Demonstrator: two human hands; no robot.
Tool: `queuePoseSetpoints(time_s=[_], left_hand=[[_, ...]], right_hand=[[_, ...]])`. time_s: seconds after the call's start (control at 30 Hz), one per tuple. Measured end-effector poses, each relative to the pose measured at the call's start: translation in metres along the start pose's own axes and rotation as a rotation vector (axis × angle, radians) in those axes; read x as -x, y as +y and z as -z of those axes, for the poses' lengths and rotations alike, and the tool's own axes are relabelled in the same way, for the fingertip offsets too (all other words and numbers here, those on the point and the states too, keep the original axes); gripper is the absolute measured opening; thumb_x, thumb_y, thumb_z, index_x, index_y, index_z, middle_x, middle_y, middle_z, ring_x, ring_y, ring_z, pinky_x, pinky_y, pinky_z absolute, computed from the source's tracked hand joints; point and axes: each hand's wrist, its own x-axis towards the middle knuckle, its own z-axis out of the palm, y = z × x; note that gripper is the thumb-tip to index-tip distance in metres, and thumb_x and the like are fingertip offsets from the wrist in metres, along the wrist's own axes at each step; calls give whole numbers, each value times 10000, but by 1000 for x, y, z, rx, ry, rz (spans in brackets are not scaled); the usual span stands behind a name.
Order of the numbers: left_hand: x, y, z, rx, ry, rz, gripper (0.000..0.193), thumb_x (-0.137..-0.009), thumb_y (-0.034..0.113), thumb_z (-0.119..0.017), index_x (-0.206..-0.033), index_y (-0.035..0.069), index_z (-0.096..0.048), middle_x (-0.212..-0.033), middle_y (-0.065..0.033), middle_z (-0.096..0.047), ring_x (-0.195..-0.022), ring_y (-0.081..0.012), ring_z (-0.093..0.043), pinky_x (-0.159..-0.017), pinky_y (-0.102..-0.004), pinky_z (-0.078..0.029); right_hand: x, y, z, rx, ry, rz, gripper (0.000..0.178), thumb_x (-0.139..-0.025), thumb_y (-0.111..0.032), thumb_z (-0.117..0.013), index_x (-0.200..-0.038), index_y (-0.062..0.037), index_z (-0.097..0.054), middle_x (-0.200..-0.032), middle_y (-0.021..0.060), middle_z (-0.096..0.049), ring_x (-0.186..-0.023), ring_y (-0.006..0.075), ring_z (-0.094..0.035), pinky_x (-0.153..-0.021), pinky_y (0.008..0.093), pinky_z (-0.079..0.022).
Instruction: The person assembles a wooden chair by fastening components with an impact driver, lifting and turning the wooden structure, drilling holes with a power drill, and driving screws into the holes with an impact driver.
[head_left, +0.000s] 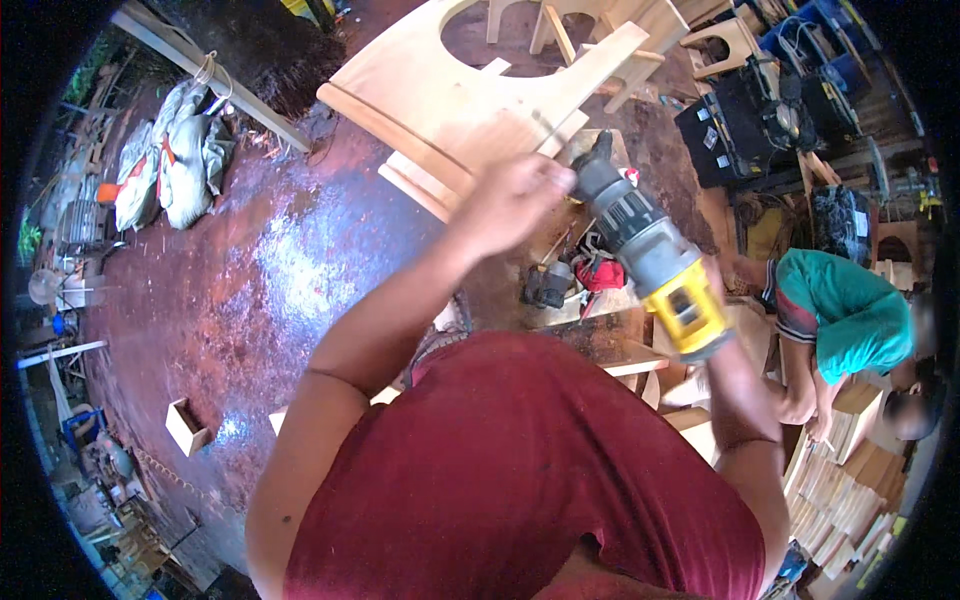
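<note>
- Yellow, black and grey power drill (pixel 652 252): between two and three o'clock from centre, gripped by the right hand (pixel 714 283), its fingers mostly hidden.
- Blurred left hand (pixel 512 200): near one o'clock, beside the drill's nose; cannot tell whether its fingers grip anything.
- Pale wooden panel with rounded cut-out (pixel 420 90): twelve o'clock.
- Green-shirted person (pixel 850 315): three o'clock.

Left arm (pixel 385 310) bent, fingers (pixel 546 178) curled; right forearm (pixel 745 400) raised
</note>
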Motion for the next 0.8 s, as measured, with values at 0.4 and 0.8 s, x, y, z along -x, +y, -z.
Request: queuePoseSetpoints(time_s=[0.4,0.8], left_hand=[[-55,-74,74,40,-339,-169,556,-980,469,-416,-1250,1,-545,-1180,-63,-591,-1103,-149,-508,-981,-310,-380],[-67,-90,78,211,-437,-235,401,-1020,286,-377,-1252,6,-546,-1199,-69,-617,-1116,-156,-531,-982,-307,-378]], right_hand=[[-52,-108,-191,1867,44,13,335,-783,-158,-637,-1099,-49,-611,-842,100,-668,-735,167,-636,-681,320,-518],[-88,-138,-269,1887,-113,-419,430,-797,-202,-636,-1185,-37,-553,-878,106,-652,-762,183,-622,-720,328,-512]])
